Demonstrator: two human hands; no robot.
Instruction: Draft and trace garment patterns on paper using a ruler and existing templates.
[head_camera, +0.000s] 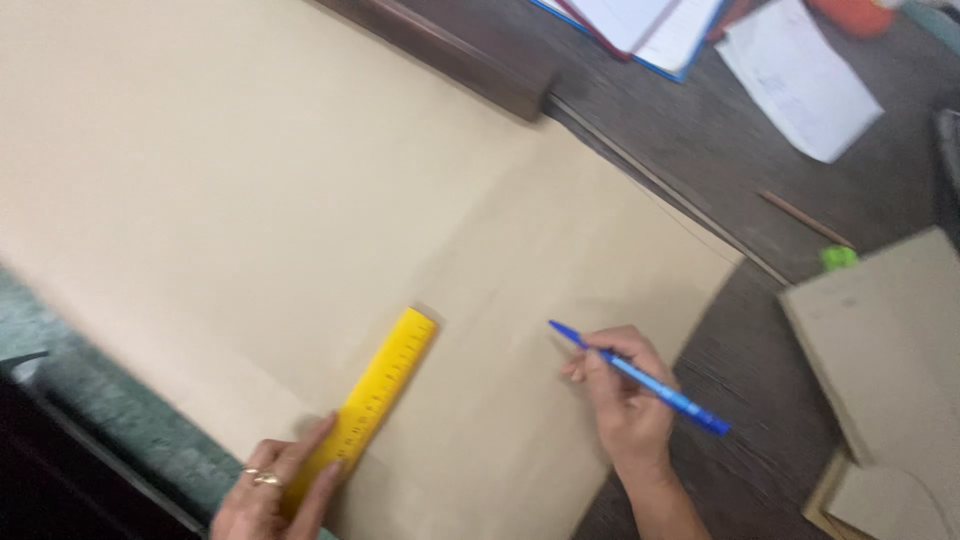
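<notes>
Yellow ruler (384, 388) flat on the big brown paper (300, 200), long axis slanting from lower left up to the right. Left hand (275, 490) pressing fingers flat on its near end, pinning it down. Right hand (625, 400) well apart to the right, pinching a blue pen (640, 380), tip aimed up-left toward the ruler's far end. Left hand nearer. Dark table (740, 440) beneath.
</notes>
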